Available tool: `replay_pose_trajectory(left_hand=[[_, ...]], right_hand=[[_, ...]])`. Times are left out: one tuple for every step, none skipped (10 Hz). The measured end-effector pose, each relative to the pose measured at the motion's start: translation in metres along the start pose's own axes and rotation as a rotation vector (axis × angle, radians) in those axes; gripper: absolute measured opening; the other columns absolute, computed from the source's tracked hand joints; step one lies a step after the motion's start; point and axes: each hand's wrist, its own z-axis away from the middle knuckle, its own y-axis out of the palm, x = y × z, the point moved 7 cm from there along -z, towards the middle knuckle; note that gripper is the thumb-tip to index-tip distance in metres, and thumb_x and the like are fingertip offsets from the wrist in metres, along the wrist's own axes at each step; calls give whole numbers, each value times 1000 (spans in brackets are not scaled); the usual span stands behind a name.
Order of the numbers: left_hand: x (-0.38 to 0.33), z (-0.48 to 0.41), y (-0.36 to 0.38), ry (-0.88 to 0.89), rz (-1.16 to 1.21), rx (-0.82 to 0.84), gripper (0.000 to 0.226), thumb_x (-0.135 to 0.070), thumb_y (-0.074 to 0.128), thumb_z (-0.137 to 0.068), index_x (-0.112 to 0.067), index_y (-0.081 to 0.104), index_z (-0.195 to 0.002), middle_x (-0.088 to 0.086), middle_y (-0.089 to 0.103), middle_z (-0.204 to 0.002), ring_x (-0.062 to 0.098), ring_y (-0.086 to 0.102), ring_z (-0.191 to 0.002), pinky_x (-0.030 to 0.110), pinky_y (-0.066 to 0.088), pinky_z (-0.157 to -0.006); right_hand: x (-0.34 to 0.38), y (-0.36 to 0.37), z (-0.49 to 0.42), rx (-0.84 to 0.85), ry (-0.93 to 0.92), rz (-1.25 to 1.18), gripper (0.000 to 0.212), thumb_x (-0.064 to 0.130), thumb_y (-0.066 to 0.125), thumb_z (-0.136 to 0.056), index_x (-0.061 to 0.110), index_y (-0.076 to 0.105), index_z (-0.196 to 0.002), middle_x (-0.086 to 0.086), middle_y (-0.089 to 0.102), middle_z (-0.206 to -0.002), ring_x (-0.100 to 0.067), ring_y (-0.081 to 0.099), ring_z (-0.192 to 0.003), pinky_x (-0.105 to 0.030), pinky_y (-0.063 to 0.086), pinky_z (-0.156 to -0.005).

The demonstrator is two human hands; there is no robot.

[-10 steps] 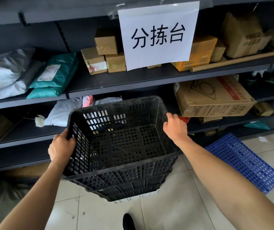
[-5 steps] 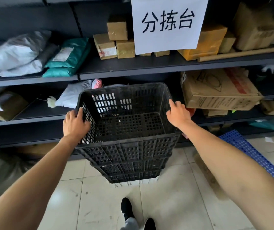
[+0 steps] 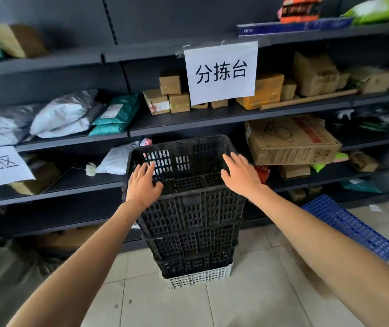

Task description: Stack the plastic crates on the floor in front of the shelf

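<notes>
Head view: a stack of plastic crates [image 3: 192, 223] stands on the tiled floor [image 3: 247, 303] just in front of the dark shelf [image 3: 188, 119], below the white paper sign [image 3: 221, 72]. The upper crates are black and nested one in another; the lowest, a white crate [image 3: 198, 278], shows only as a band at the foot of the stack. Your left hand [image 3: 141, 185] lies flat, fingers spread, on the near-left corner of the top crate's rim, gripping nothing. Your right hand [image 3: 240, 175] is likewise spread, by the right edge of the rim; whether it touches the rim cannot be told. Both forearms reach in from the lower corners. A blue perforated panel [image 3: 351, 226] lies on the floor to the right of the stack, well apart. A large cardboard box [image 3: 292, 140] sits on the shelf level just right of the top crate.
</notes>
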Motion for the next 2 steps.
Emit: replay_pose_trajectory(left_hand=[[-31, 42, -32, 100, 131, -50, 72, -35, 51, -93, -24, 19, -156, 4, 21, -162, 22, 7, -152, 40, 12, -123], [-63, 90, -68, 245, 284, -124, 69, -34, 52, -95, -25, 20, -156, 1, 18, -163, 17, 5, -152, 38, 11, -123]], right_hand=[[25, -25, 46, -33, 1, -91, 62, 48, 32, -102, 26, 15, -158, -3, 14, -165, -26, 12, -152, -46, 31, -116], [64, -54, 93, -143, -97, -161, 63, 51, 33, -101, 28, 16, -157, 1, 15, -165, -22, 15, -152, -44, 30, -116]])
